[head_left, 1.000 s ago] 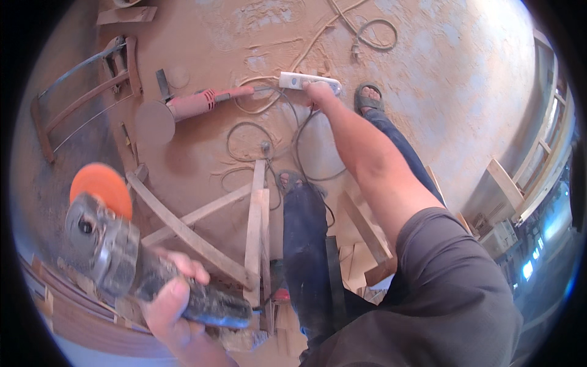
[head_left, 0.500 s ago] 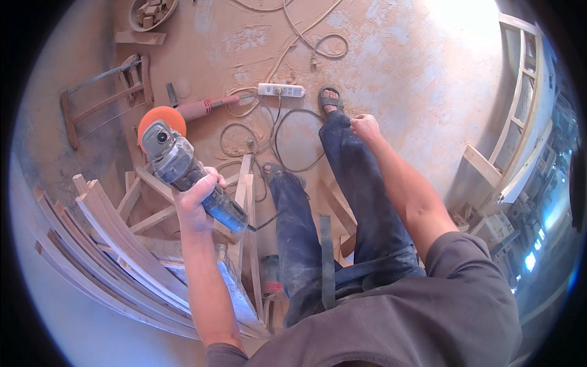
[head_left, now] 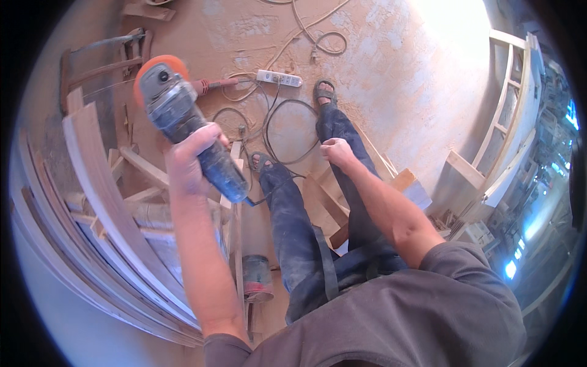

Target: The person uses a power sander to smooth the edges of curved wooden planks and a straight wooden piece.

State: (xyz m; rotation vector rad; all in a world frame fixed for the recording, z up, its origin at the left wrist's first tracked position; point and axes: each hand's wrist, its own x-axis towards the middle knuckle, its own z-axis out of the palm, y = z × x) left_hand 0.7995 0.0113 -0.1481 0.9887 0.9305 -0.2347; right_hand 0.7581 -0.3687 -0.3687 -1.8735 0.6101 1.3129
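Note:
My left hand is wrapped round the body of an angle grinder, held up in the air with its head tilted away to the upper left. An orange disc is fitted to the head, and a dark cord leaves the tail end. My right hand is closed in a loose fist above my right thigh. Whatever may be inside its curled fingers is hidden. Long curved wooden strips lean beside my left forearm.
A white power strip and looped cables lie on the dusty floor by my feet. Behind the grinder are a red-handled tool and a frame saw. Wooden frames stand at right; a dark red-banded can is beside my leg.
The grinder has risen toward the top of the view with my left hand. My right fist has shifted left and lower. More wood pieces show by my right leg.

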